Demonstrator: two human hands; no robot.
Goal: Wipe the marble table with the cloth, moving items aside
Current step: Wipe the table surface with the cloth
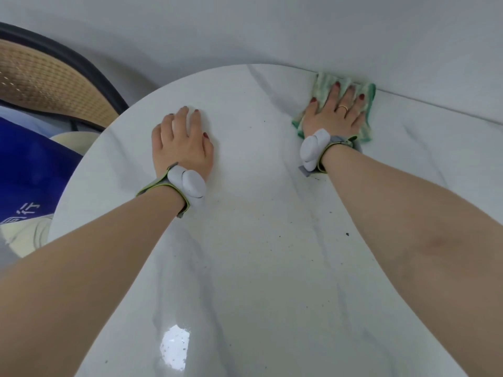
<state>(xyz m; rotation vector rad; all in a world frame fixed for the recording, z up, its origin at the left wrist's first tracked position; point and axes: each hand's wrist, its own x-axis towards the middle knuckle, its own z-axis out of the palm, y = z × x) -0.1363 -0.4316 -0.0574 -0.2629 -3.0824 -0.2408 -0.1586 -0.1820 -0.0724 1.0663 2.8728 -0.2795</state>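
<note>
Cloth (366, 123) first: we see a green-and-white striped rag spread flat at the far right edge of the marble table (258, 240), right where the tabletop meets the pale wall (272, 31) behind it. Our right hand (336, 110) lies on top of it, palm down, fingers straight and fanned out, pressing the fabric against the stone rather than bunching it; the rag shows beyond the fingertips, past the little-finger side and at the near left corner by the thumb. A ring (343, 107) sits on one finger of that hand, and the nails are painted dark red. Our left hand (181, 144) rests on bare marble well apart from the rag, nearer the left rim, palm down with fingers relaxed and holding nothing. Each wrist carries a white sensor pod on a grey, green-edged strap: the left wrist band (186, 182) and the right wrist band (315, 149). The tabletop is round, white with faint grey veining, and glossy enough to throw back a bright glare spot (174, 346) near us. Small dark specks (347, 234) dot the surface between our forearms and toward the right. Beyond the left rim we see a woven cane chair (40, 80) with a dark frame, and below it a blue fabric (30, 170) with white printed characters.
</note>
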